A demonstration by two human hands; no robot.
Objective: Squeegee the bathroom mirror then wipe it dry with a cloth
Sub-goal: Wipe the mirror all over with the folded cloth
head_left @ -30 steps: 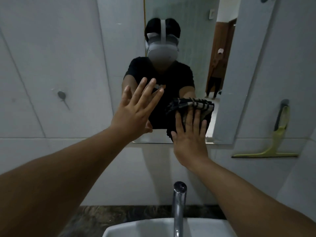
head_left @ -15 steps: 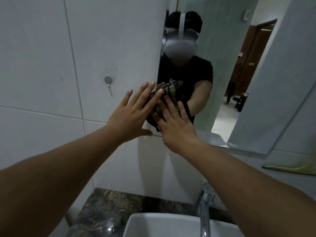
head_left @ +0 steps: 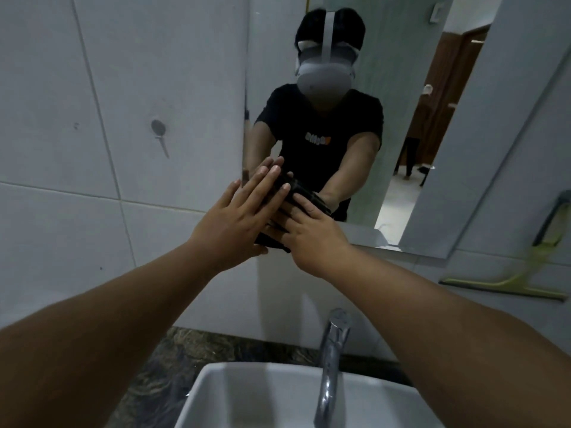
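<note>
The bathroom mirror (head_left: 401, 97) hangs on the tiled wall and shows a person's reflection. A dark cloth (head_left: 290, 193) is pressed flat on the glass near the mirror's lower left corner. My right hand (head_left: 309, 233) lies on the cloth with fingers spread. My left hand (head_left: 244, 217) is flat over the cloth's left part, its fingertips at the mirror's left edge. Both palms cover most of the cloth. A yellow-green squeegee (head_left: 509, 282) with a dark handle rests against the wall at the right, below the mirror.
A white basin (head_left: 247, 400) sits below with a chrome tap (head_left: 332, 359) rising at its back. Dark marbled countertop (head_left: 173, 350) lies left of the basin. A small metal hook (head_left: 159, 131) sticks out of the tiled wall, left of the mirror.
My right hand slid the cloth leftward along the mirror's lower part to its left corner. My left hand came onto the cloth beside it. The view shifted, bringing the squeegee back into sight.
</note>
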